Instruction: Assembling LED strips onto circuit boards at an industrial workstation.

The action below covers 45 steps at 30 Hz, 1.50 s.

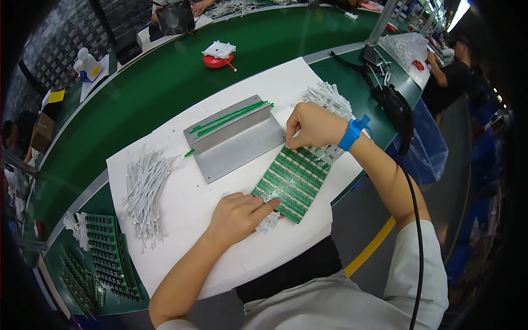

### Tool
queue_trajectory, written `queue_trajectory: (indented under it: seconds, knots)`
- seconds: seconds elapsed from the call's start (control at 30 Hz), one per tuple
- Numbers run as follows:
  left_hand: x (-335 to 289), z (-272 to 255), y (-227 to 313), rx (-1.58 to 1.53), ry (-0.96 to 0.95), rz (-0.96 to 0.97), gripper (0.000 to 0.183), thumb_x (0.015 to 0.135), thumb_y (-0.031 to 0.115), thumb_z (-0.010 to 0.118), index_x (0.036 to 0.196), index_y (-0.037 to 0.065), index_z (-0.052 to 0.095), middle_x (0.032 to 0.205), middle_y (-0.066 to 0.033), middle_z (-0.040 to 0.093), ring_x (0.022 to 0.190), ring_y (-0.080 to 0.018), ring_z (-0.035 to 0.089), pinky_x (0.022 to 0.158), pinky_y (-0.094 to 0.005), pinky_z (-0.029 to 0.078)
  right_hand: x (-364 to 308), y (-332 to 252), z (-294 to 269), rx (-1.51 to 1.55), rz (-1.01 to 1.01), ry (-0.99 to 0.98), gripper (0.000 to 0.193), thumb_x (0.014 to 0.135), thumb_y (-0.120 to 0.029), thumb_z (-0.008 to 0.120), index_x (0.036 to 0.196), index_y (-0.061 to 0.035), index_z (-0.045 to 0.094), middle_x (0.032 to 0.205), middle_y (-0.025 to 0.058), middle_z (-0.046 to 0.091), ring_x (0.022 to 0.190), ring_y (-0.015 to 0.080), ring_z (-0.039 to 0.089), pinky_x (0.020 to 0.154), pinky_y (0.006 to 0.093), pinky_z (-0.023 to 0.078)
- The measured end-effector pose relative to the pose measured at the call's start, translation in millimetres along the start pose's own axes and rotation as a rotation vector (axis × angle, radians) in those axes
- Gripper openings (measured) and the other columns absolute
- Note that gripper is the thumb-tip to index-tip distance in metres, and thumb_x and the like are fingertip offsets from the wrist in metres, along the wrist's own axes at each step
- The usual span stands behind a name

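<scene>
A green circuit board panel (293, 181), with rows of small identical boards, lies aslant over the white sheet in front of me. My left hand (239, 215) grips its lower left edge, fingers stretched onto the face; the thumb is hidden. At the upper left corner, my right hand (313, 126) is closed in a pinch on the panel's edge, and a blue wrist strap (353, 132) circles that wrist. Just beyond the panel sits a grey metal fixture (242, 147) with an upright ridge. Thin green strips (228, 118) lie along the ridge.
Bundles of white cables lie left (147, 192) and right (328, 98) on the white sheet (192, 231). More board panels (110, 256) stand at lower left. A red round object (218, 60) bearing a white piece sits on the green belt (275, 36). A black cable (419, 247) crosses my right arm.
</scene>
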<state>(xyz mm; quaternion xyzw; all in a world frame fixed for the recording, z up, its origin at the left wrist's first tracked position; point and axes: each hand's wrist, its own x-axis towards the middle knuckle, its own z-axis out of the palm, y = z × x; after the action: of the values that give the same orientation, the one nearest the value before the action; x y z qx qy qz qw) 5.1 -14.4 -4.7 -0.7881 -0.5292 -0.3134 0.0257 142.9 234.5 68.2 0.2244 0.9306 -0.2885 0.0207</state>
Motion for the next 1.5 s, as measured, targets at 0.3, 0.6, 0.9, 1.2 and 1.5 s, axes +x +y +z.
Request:
queue_trajectory:
  seconds: [0.3,0.6,0.9,1.2,1.5]
  knots:
    - [-0.7,-0.5,1.1,0.031,-0.014,0.008,0.035,0.076,0.013,0.068,0.11,0.016,0.073,0.065,0.0045,0.049,0.056,-0.0124,0.053,0.052,-0.0288,0.043,-4.9,7.2,0.3,0.156,0.031,-0.068,0.012,0.079,-0.011,0.077,0.081,0.0016,0.077,0.067,0.0041,0.07,0.053,0.0078,0.06,0.05,0.0232,0.047]
    - [-1.7,1.0,-1.1,0.051,-0.009,0.021,0.036,0.076,0.013,0.068,0.111,0.015,0.073,0.066,0.0044,0.05,0.057,-0.0123,0.054,0.053,-0.0286,0.044,-7.9,10.8,4.1,0.246,0.098,-0.076,0.014,0.079,-0.011,0.076,0.085,0.0017,0.077,0.07,0.0051,0.072,0.056,0.0088,0.062,0.052,0.0241,0.048]
    - [-6.3,6.7,9.7,-0.601,0.337,-0.389,0.042,0.088,0.017,0.074,0.122,0.005,0.054,0.078,-0.0077,0.059,0.058,-0.0165,0.053,0.054,-0.0316,0.042,-51.9,-38.8,8.9,-0.144,-0.219,0.435,0.027,0.083,-0.014,0.079,0.105,-0.0018,0.072,0.103,0.0147,0.07,0.091,0.026,0.069,0.081,0.0342,0.054]
    - [-0.8,-8.2,9.6,-1.601,0.182,-0.806,0.042,0.11,0.046,0.033,0.102,0.006,0.042,0.07,-0.0039,0.044,0.048,-0.0079,0.036,0.044,-0.0256,0.034,-84.5,-99.9,101.9,0.492,-0.211,0.52,0.034,0.082,-0.003,0.079,0.114,-0.0008,0.068,0.101,0.0105,0.064,0.08,0.016,0.064,0.071,0.0271,0.052]
    - [-5.0,3.2,9.7,-1.465,0.18,-0.828,0.059,0.107,0.058,0.028,0.098,0.005,0.052,0.078,-0.0052,0.053,0.057,-0.0087,0.045,0.044,-0.0238,0.039,-77.2,-113.8,141.4,0.595,-0.207,0.771,0.017,0.082,0.002,0.078,0.097,0.0017,0.071,0.092,0.0083,0.065,0.071,0.0107,0.066,0.054,0.0218,0.051]
